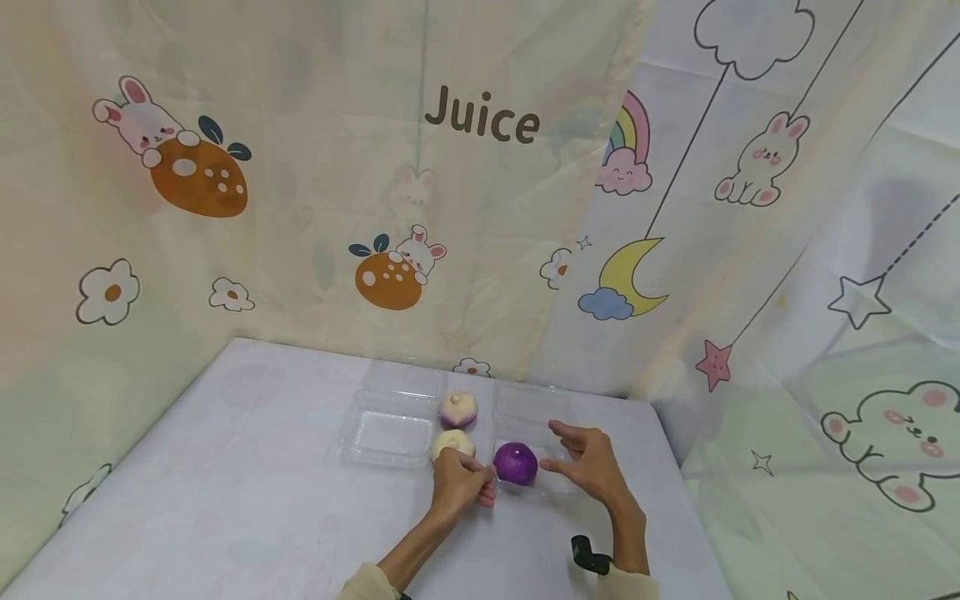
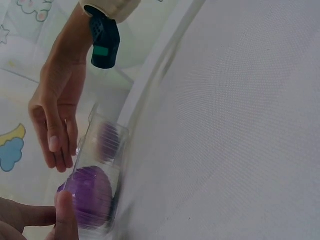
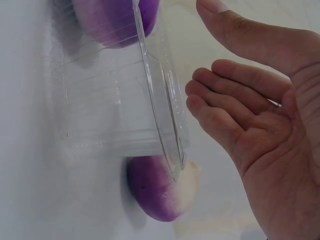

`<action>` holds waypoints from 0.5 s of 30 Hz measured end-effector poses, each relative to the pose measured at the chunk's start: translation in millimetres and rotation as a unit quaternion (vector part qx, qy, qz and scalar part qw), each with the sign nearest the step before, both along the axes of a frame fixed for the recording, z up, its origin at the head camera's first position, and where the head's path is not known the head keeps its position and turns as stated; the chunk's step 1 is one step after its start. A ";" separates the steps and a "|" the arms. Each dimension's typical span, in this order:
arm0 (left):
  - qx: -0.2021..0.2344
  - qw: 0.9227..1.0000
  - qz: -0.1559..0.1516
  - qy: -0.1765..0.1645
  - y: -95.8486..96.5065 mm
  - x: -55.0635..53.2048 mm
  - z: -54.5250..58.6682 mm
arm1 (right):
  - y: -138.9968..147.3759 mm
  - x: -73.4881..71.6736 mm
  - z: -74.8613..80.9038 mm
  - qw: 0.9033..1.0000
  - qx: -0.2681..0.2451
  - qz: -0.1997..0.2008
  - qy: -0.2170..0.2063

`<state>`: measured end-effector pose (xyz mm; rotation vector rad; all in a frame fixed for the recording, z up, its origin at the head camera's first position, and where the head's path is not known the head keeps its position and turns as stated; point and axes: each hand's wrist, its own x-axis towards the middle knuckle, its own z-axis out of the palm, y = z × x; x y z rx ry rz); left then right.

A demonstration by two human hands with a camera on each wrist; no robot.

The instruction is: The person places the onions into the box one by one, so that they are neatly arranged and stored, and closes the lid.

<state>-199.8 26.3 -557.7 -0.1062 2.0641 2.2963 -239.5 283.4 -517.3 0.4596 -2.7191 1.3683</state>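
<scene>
In the head view, a purple turnip [image 1: 515, 463] sits in the left part of a clear plastic box [image 3: 100, 105] whose lid stands raised behind. My left hand [image 1: 459, 485] pinches the box's near left edge between thumb and finger. On the right, my right hand [image 1: 592, 464] is held apart from the turnip with its fingers spread, holding nothing. Past the box's right end lies another purple-and-cream turnip [image 3: 162, 187], mostly hidden behind my right hand in the head view. Two more, a back turnip [image 1: 458, 409] and a front turnip [image 1: 453, 443], lie left of the box.
A second clear plastic box [image 1: 392, 435] lies opened out to the left of the turnips. The white table [image 1: 262, 467] meets a printed cloth wall [image 1: 300, 167] at the back, with another cloth along the right side.
</scene>
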 end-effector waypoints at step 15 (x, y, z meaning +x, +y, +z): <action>-0.010 1.000 -0.002 0.010 1.3 -2.0 -2.6 | 7.6 2.6 -2.1 1.000 -0.019 -0.009 0.013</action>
